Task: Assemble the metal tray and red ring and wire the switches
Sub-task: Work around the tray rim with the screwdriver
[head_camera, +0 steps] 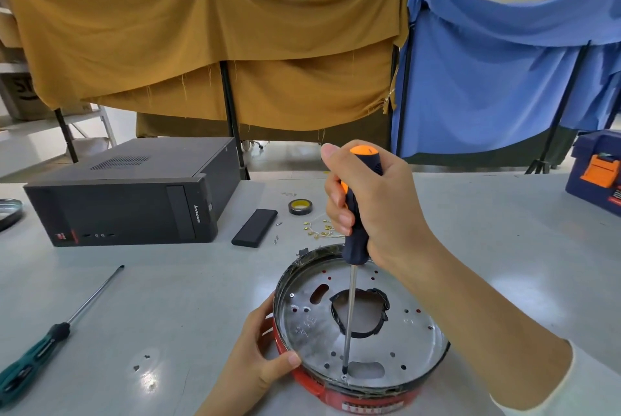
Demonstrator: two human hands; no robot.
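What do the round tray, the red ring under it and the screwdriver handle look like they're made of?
Round tray: bare stamped metal, dull silver with glare and punched holes. Red ring: glossy red, probably painted metal or plastic. Screwdriver handle: moulded plastic or rubber, matt navy with an orange cap.

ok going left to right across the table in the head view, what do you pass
green-handled screwdriver → black computer case → flat black box → roll of tape → left hand gripping the red ring → metal tray, with the right hand holding the orange-and-black screwdriver upright in it → blue toolbox
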